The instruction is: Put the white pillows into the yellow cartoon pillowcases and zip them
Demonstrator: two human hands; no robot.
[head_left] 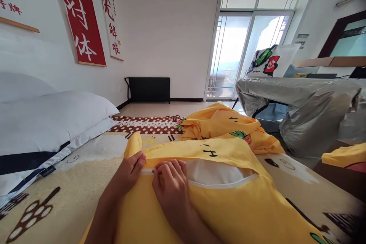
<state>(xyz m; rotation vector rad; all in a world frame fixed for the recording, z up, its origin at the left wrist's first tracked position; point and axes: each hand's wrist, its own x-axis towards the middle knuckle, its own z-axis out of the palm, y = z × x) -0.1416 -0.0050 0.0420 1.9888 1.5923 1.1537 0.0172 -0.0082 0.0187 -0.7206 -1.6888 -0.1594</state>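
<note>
A yellow pillowcase (pixel 228 206) lies in front of me with a white inner pillow (pixel 214 171) showing through its zip opening. The white zipper (pixel 223 186) is parted on the right; left of my right hand its teeth run together. My left hand (pixel 130 171) grips the cover's fabric near the zipper's left end, thumb on top. Beside it, my right hand (pixel 173 183) is closed at the small zipper slider (pixel 153 170), its fingers curled and pinching there. The fingertips are partly hidden, and the pull tab does not show.
More yellow bedding (pixel 220 120) is heaped beyond the pillowcase. White pillows (pixel 63 118) lie at the left on the patterned beige blanket (pixel 85 183). At the right stands a table under silver plastic sheeting (pixel 309 91), with a printed bag (pixel 268 61) on it.
</note>
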